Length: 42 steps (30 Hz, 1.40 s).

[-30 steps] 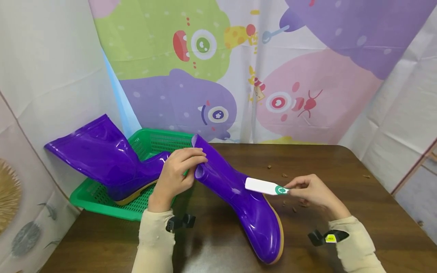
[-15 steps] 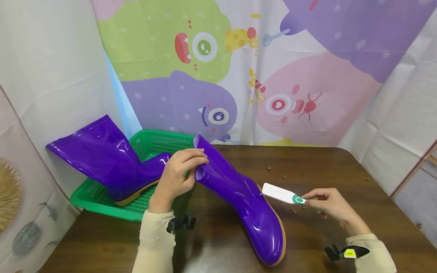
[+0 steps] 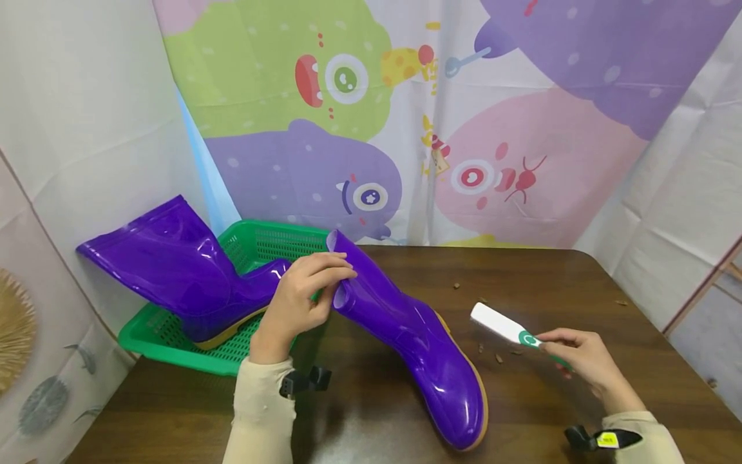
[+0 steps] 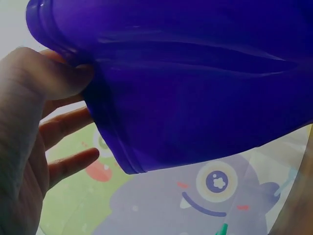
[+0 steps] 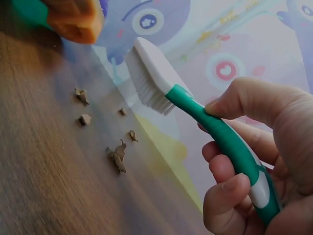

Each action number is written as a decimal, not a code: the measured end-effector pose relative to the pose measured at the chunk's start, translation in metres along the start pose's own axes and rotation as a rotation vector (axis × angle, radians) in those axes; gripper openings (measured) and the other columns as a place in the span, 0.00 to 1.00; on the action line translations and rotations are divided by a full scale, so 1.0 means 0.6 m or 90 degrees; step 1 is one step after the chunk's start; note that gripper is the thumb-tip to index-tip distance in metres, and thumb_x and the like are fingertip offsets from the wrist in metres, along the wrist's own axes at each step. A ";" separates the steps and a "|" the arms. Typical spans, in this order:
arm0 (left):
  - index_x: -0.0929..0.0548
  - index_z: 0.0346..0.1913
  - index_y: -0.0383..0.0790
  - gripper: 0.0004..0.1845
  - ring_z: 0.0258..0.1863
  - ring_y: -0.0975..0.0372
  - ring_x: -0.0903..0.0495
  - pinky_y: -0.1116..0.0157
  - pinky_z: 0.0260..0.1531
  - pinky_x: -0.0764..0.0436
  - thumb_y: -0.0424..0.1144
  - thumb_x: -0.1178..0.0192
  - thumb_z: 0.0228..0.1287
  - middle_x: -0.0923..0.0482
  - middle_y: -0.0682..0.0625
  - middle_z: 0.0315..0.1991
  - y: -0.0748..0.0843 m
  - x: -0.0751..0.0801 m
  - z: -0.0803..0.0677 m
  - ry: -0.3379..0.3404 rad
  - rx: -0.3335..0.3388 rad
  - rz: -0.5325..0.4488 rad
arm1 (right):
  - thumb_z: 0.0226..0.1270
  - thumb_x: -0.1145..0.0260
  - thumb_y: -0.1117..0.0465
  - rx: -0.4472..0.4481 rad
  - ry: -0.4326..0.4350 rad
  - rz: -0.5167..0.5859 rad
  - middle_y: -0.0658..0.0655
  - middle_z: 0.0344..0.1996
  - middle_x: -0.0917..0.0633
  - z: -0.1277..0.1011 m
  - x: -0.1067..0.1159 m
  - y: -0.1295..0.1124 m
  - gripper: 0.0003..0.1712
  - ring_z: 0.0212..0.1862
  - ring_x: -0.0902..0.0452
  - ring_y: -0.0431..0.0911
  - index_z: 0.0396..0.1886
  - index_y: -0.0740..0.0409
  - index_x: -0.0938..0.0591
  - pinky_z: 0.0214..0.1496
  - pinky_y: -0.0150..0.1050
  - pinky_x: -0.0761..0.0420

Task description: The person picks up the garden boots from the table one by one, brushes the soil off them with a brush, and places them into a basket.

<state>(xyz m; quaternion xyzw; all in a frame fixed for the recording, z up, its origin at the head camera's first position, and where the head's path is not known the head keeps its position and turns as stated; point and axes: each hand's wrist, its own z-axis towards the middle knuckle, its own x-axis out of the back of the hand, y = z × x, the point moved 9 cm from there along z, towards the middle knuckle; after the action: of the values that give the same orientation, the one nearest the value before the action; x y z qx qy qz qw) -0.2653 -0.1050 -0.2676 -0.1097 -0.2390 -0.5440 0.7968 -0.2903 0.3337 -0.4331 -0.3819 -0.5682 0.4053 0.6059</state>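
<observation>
A shiny purple rain boot with a tan sole slants over the table, its toe toward the front. My left hand pinches the top edge of its shaft, folding the opening; in the left wrist view the thumb presses the boot's rim from one side. To the right of the boot, my right hand grips a scrub brush by its green and white handle. White bristles point down toward the table in the right wrist view. The brush is apart from the boot.
A second purple boot lies in a green plastic basket at the left. Several brown dried scraps are scattered on the wooden table. A cartoon-printed curtain hangs behind the table.
My right hand has carried the brush off the boot's ankle, to the right and slightly toward the front. The left hand still holds the boot, which has barely shifted.
</observation>
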 end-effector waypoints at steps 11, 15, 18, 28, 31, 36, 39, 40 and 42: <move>0.13 0.46 0.40 0.17 0.47 0.52 0.18 0.47 0.56 0.25 0.22 0.30 0.54 0.15 0.46 0.42 0.013 -0.011 0.012 0.007 -0.049 0.056 | 0.66 0.34 0.71 0.017 0.024 0.062 0.47 0.18 0.21 -0.002 0.015 0.000 0.10 0.17 0.30 0.38 0.36 0.55 0.09 0.16 0.32 0.27; 0.14 0.46 0.41 0.15 0.44 0.53 0.18 0.45 0.60 0.27 0.26 0.30 0.56 0.16 0.48 0.40 0.021 -0.021 0.027 0.003 -0.078 0.093 | 0.66 0.34 0.71 0.023 0.025 0.059 0.47 0.18 0.21 -0.005 0.016 -0.002 0.10 0.17 0.30 0.37 0.36 0.54 0.09 0.16 0.32 0.27; 0.15 0.45 0.41 0.06 0.43 0.54 0.18 0.46 0.59 0.27 0.33 0.37 0.68 0.16 0.48 0.38 0.026 -0.029 0.043 0.008 -0.112 0.112 | 0.66 0.33 0.71 0.031 0.030 0.062 0.47 0.18 0.21 -0.006 0.017 -0.007 0.10 0.17 0.30 0.38 0.35 0.54 0.10 0.16 0.32 0.27; 0.17 0.43 0.39 0.07 0.34 0.52 0.24 0.56 0.42 0.22 0.37 0.45 0.75 0.23 0.49 0.32 0.046 -0.068 0.091 0.030 -0.243 0.154 | 0.65 0.34 0.72 0.019 0.044 0.079 0.50 0.18 0.20 -0.011 0.023 0.004 0.10 0.17 0.29 0.38 0.35 0.56 0.09 0.16 0.32 0.27; 0.17 0.43 0.39 0.06 0.33 0.53 0.26 0.57 0.39 0.24 0.37 0.42 0.73 0.25 0.49 0.31 0.051 -0.083 0.104 0.017 -0.259 0.173 | 0.65 0.34 0.72 0.021 0.050 0.083 0.50 0.18 0.20 -0.011 0.024 0.008 0.10 0.17 0.29 0.39 0.35 0.57 0.10 0.15 0.32 0.28; 0.16 0.41 0.39 0.06 0.29 0.54 0.30 0.57 0.35 0.25 0.37 0.41 0.71 0.28 0.49 0.28 0.053 -0.088 0.121 0.043 -0.262 0.221 | 0.65 0.34 0.73 0.020 0.053 0.090 0.50 0.18 0.20 -0.012 0.025 0.012 0.10 0.17 0.29 0.39 0.34 0.56 0.10 0.15 0.32 0.28; 0.16 0.40 0.39 0.08 0.27 0.54 0.30 0.57 0.31 0.27 0.39 0.42 0.73 0.30 0.48 0.27 0.052 -0.072 0.130 0.090 -0.246 0.242 | 0.65 0.33 0.72 0.016 0.052 0.084 0.50 0.18 0.20 -0.013 0.026 0.013 0.10 0.17 0.29 0.38 0.34 0.54 0.09 0.15 0.32 0.27; 0.17 0.39 0.39 0.08 0.26 0.54 0.30 0.57 0.29 0.28 0.40 0.43 0.73 0.30 0.48 0.26 0.052 -0.063 0.134 0.107 -0.240 0.244 | 0.65 0.33 0.71 0.017 0.052 0.082 0.49 0.18 0.20 -0.013 0.026 0.012 0.11 0.17 0.29 0.38 0.34 0.53 0.09 0.15 0.32 0.27; 0.17 0.39 0.39 0.09 0.24 0.53 0.32 0.57 0.25 0.32 0.41 0.44 0.74 0.31 0.48 0.26 0.053 -0.045 0.142 0.137 -0.228 0.249 | 0.65 0.33 0.71 0.022 0.051 0.081 0.49 0.18 0.20 -0.012 0.027 0.010 0.11 0.17 0.29 0.38 0.34 0.53 0.09 0.15 0.32 0.27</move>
<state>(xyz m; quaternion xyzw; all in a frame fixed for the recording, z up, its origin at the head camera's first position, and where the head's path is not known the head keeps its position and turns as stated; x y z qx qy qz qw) -0.2664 -0.0338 -0.2052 -0.2347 -0.0276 -0.4220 0.8753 -0.2832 0.3507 -0.4329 -0.4227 -0.5111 0.4367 0.6077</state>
